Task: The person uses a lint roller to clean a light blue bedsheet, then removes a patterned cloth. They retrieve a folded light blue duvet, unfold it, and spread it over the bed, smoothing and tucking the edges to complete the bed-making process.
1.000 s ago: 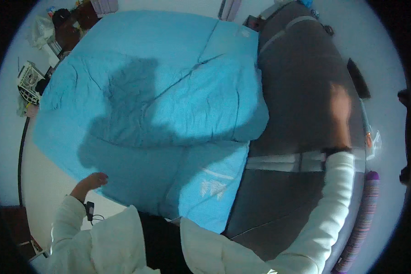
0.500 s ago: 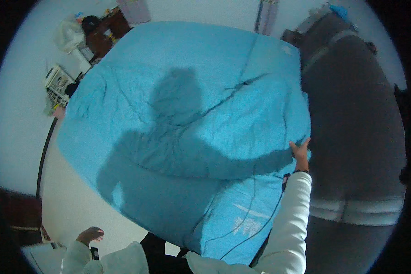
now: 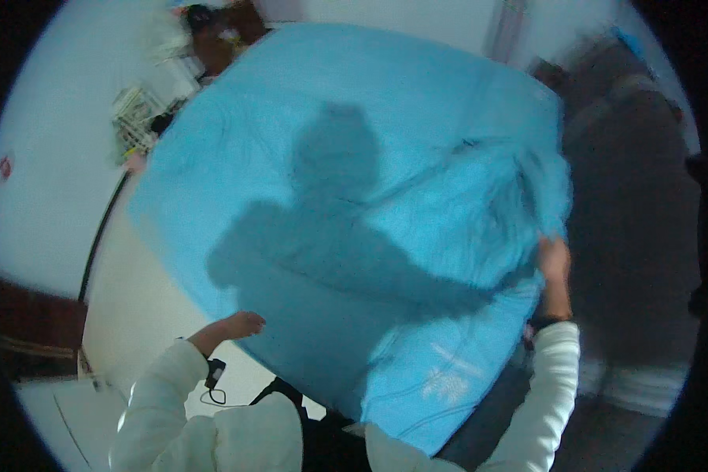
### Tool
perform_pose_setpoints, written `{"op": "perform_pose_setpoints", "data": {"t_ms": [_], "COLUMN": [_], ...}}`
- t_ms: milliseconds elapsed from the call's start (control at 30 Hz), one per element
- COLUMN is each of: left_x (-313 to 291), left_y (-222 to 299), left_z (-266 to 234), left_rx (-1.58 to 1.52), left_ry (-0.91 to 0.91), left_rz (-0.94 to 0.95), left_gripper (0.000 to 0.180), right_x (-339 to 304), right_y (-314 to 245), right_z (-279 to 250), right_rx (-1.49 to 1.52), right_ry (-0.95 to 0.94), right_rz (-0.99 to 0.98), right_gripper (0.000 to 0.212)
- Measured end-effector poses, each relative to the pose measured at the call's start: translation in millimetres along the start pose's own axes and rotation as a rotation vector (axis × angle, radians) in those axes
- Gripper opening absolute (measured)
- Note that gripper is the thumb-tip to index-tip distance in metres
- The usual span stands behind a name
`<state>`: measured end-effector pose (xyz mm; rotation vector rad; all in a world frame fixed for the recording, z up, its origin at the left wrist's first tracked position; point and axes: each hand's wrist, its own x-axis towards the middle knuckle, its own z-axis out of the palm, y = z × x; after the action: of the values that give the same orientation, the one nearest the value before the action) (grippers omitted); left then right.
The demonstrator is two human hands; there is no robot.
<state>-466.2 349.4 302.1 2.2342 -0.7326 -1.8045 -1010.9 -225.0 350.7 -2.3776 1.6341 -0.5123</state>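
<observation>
A light blue quilt with creases and a white leaf-like print near its front corner covers the bed. At its right edge, my right hand is closed on the fabric, which bunches into folds by the fingers; motion blurs them. My left hand hovers by the quilt's front left edge, fingers loosely stretched and holding nothing. Beside my left forearm is a small black device with a thin cord. My shadow falls over the middle of the quilt.
Along the bed's right side stretches a dark grey padded surface. A dark wooden cabinet and a white rack stand at the far left. Pale floor borders the bed on the left, with dark brown furniture beyond.
My right hand has gone from spread on the quilt's edge to gripping it, pulling up folds. My left hand has risen toward the bed. The cord on the quilt no longer shows. The view has shifted.
</observation>
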Motion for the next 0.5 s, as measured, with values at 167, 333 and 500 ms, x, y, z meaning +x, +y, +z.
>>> {"op": "perform_pose_setpoints", "data": {"t_ms": [167,333,500], "left_x": [43.6,50.5,41.8], "left_y": [63.0,106.9,125.4], "left_z": [-12.9,-14.7,-18.1], "left_rx": [-0.357,-0.598,-0.358], "left_ry": [-0.021,0.032,-0.023], "left_rz": [0.099,0.216,0.191], "left_gripper": [0.045,0.048,0.053], "right_x": [-166.2,-334.9,-289.5], "right_y": [-86.5,-48.6,-40.3], "right_z": [-19.3,-48.3,-46.8], "right_rx": [0.014,-0.598,-0.554], "right_ry": [-0.282,-1.233,-0.867], "right_rz": [-0.99,-0.522,-0.04], "right_gripper": [0.013,0.016,0.02]}}
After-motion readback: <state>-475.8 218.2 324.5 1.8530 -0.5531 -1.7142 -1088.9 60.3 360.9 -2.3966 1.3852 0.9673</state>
